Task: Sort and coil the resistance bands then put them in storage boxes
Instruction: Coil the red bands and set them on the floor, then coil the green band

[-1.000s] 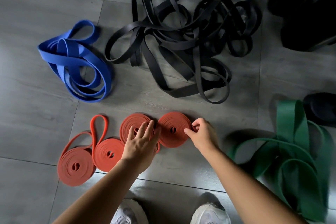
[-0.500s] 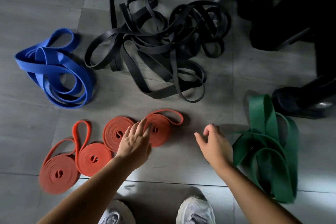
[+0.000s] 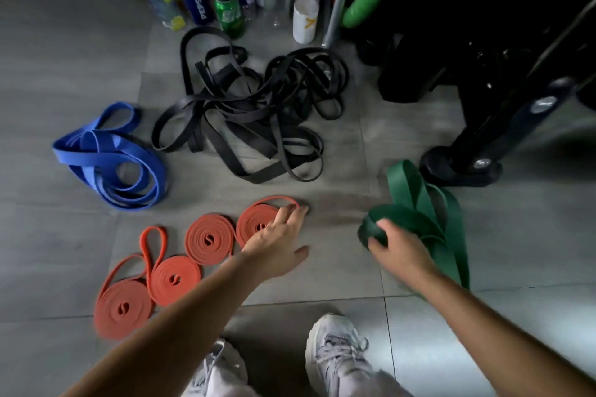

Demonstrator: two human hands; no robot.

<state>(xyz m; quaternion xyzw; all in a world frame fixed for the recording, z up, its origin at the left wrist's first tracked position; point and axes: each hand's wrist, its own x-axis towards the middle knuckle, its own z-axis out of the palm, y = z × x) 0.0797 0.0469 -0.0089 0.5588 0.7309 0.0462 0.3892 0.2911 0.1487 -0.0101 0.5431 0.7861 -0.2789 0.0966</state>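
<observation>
Several orange bands lie coiled in a row on the grey floor: the coils (image 3: 124, 306), (image 3: 175, 279), (image 3: 209, 238) and the rightmost orange coil (image 3: 254, 222), whose outer end hangs loose. My left hand (image 3: 279, 238) rests on that rightmost coil, its fingertips at the loose end. My right hand (image 3: 395, 243) grips the near end of the loose green bands (image 3: 429, 213). A blue band pile (image 3: 113, 158) and a tangled black band pile (image 3: 258, 119) lie further back.
Bottles and cans (image 3: 225, 0) stand in a row at the back. A black machine base (image 3: 464, 167) sits just behind the green bands, a metal pole (image 3: 337, 6) beside it. My two white shoes (image 3: 338, 354) are at the bottom. No storage box in view.
My right hand moved right from the orange coil and took hold of the green bands. My left hand slid onto the rightmost orange coil, whose end has sprung loose. The view tilted up.
</observation>
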